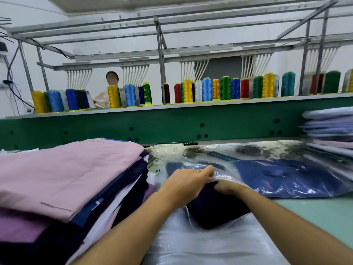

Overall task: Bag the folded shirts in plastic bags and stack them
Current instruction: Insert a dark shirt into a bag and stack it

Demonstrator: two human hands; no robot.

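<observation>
The left hand [188, 183] pinches the upper lip of the plastic bag [298, 190] between thumb and fingers, lifting the mouth. The right hand [228, 186] rests on the navy shirt [215, 209] at the mouth. Its fingers are hidden under the film, so their state cannot be told. The shirt lies on the counter [315, 213], with its near part outside the bag.

Likely faults:
- The thin film may slip from the pinch, and the mouth then collapses onto the shirt.
- An uneven push may bunch the fold or catch a corner on the lip, so the shirt goes in creased.
- The loose film [210, 245] under the forearms may drag with the shirt.

The counter is pale green and smooth. A pile of folded shirts [66, 178] stands just left of the hands, and a stack of bagged shirts [328, 131] stands far right. Behind them is a green machine beam [172, 123] carrying thread cones [206, 89] – another person [107, 98] is beyond it.
</observation>
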